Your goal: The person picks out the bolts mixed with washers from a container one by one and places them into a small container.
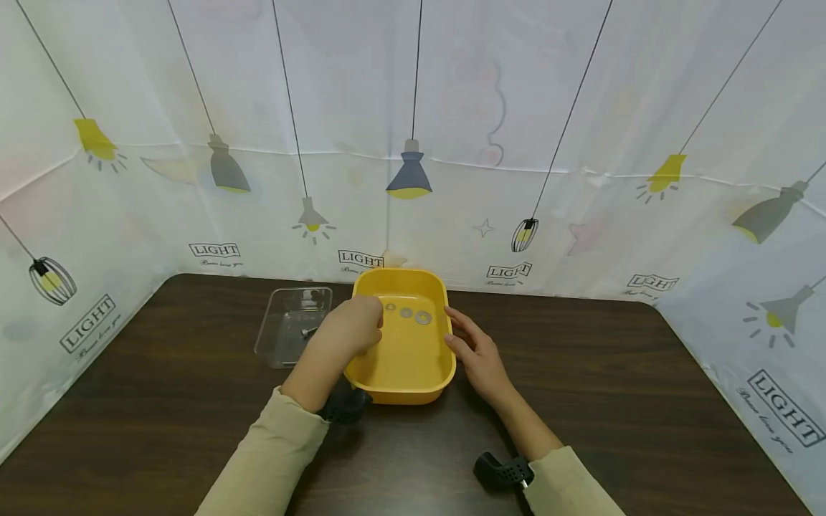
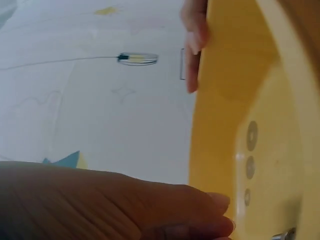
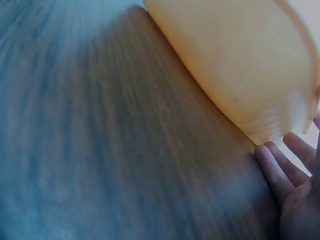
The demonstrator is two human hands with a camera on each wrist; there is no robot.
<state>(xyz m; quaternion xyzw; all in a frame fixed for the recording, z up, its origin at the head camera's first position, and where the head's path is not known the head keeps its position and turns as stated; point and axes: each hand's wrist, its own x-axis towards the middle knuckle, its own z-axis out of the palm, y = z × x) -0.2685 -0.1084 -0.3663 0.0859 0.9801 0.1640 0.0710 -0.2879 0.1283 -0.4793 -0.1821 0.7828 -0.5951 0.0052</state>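
My left hand [image 1: 353, 324] reaches over the left side of a yellow plastic bin [image 1: 403, 369], fingers bent down inside it. In the left wrist view its thumb and forefinger [image 2: 215, 205] come together at the tips; I cannot tell whether they pinch something small. Three flat metal washers lie in a row on the bin's floor: a large washer [image 1: 422, 317], a medium washer [image 1: 406, 313] and a small washer [image 1: 390, 307]. A shiny metal piece [image 2: 285, 235] shows partly at the left wrist view's bottom edge. My right hand [image 1: 477, 355] touches the bin's right wall with extended fingers.
Left of the bin stands a clear plastic tray [image 1: 276, 342] with a small metal bolt [image 1: 308, 332] in it. Both containers sit near the back of a dark wooden table [image 1: 581, 387]. A white curtain [image 1: 452, 93] printed with lamps hangs behind the table.
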